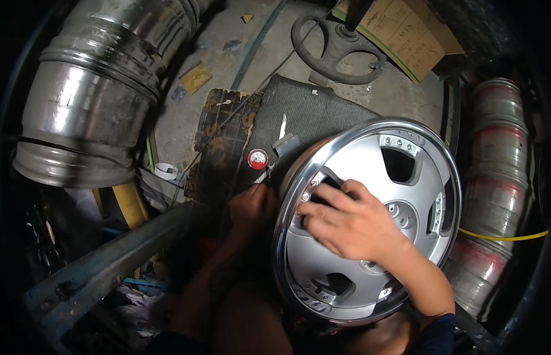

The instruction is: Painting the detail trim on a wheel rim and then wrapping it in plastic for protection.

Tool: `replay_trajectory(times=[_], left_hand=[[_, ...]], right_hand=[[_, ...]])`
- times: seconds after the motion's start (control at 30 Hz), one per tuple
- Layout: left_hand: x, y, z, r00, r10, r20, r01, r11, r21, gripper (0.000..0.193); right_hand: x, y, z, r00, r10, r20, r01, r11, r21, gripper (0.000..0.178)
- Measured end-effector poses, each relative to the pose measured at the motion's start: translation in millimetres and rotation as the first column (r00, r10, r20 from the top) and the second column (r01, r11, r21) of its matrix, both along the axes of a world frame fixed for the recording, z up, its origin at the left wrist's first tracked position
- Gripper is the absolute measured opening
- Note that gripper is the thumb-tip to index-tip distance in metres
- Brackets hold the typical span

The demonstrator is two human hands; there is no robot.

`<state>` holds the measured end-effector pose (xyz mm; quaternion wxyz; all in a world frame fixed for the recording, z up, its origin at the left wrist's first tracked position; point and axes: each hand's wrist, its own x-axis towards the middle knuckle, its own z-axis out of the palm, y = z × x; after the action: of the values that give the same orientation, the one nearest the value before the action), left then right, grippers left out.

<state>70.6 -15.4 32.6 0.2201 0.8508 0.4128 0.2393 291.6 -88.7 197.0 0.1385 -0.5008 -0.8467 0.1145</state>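
A silver car wheel [370, 151] with a polished lip stands tilted in front of me, small bolts set around its edge. My right hand [352, 225] lies over its face, with bent fingers hooked at the opening on the left side and their tips beside the bolts [305, 196]. Left of the wheel, in shadow, my left hand [251, 207] is closed. A thin pale strip [262, 177] shows at its fingertips; I cannot tell whether it is held. Just beyond that hand, a small round red tin [257, 158] rests on the dark ribbed mat [311, 115].
Bare metal rim barrels [80, 112] are stacked at the left, red-marked ones [494, 177] at the right. A steering wheel [337, 50] and cardboard [400, 35] lie at the back. A metal bar [109, 260] crosses the lower left. A white ring [166, 171] sits beside it.
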Motion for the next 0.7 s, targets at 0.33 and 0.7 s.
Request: replay_trajectory(times=[0.33,0.7], left_hand=[[-3.4,-1.9,-17.3,0.999,0.016,0.048,-0.01,0.993,-0.117,0.02],[-3.2,-2.7,-9.0,0.996,0.007,0.087,0.006,0.988,-0.156,0.02]], right_hand=[[-10.3,-6.6,1.6,0.996,0.081,-0.045,-0.082,0.997,-0.014,0.021],[-17.4,-20.9,4.9,0.998,0.066,0.025,-0.065,0.998,-0.026,0.025]])
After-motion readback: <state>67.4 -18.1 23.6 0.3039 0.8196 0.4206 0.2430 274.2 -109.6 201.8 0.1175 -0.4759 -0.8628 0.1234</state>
